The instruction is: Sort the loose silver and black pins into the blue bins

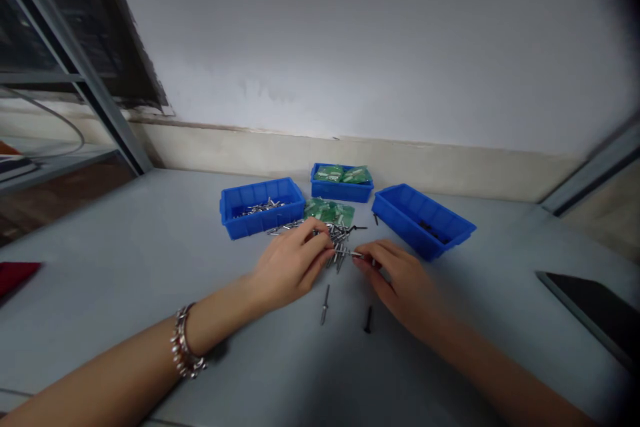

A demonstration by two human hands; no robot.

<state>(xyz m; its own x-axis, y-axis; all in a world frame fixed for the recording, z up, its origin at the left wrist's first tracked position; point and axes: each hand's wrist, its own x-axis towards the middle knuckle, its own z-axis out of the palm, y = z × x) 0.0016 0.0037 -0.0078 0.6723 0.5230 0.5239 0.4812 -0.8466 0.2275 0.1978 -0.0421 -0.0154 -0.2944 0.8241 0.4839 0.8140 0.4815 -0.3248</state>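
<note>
Both forearms are running off the lower edge, and a bracelet [186, 341] is circling the left wrist. On the counter [130, 247], a black piece [369, 320] and a loose rivet [325, 305] are lying just in front of the hands. A red thing [17, 276] at the left and a tablet [595, 310] at the right are being cut off by the edges. The left hand [297, 255] and right hand [397, 273] are pinching a thin pin [344, 252] between them; their fingers are hiding its ends, so whether it is one piece or two is staying unclear. Behind, a rivet pile [340, 238] is lying partly covered by the left hand, touching a green bag [330, 211]. The left bin [265, 221] is holding rivets, the right bin [415, 230] dark bits too small to tell. The far bin [343, 192], holding green bags, is standing near the wall [360, 47].
</note>
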